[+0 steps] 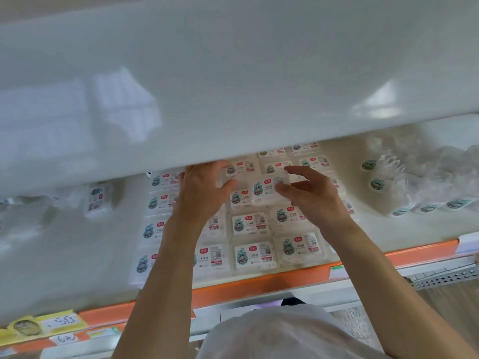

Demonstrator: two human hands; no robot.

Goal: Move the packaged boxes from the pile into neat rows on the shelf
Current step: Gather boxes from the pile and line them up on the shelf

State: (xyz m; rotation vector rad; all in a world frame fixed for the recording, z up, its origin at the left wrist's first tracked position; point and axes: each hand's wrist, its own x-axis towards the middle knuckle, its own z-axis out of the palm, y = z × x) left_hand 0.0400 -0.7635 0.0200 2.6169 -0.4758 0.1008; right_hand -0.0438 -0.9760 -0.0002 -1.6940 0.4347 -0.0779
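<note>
A broad, glossy white upper shelf [233, 86] hangs over both hands, its smooth face catching pale window glare. Beneath it the lower shelf [77, 242] is matte cream, edged toward the person with an orange price strip [259, 283]. Under and around the hands lie rows of packaged boxes [252, 256], flat, rounded-corner clear plastic cases with white labels bearing a teal cartoon figure and a red badge, set edge to edge. Off beyond the right hand slumps a pile of crinkly clear-wrapped packs [414, 185]; well out past the left hand a single box [97, 200] stands on edge.

The right hand [308, 195] pinches one box [269, 189] between thumb and fingertips, tilted just above the rows. The left hand [202, 193] curls its fingers and thumb round another box [225, 177], mostly hidden behind the hand, right beside the first.
</note>
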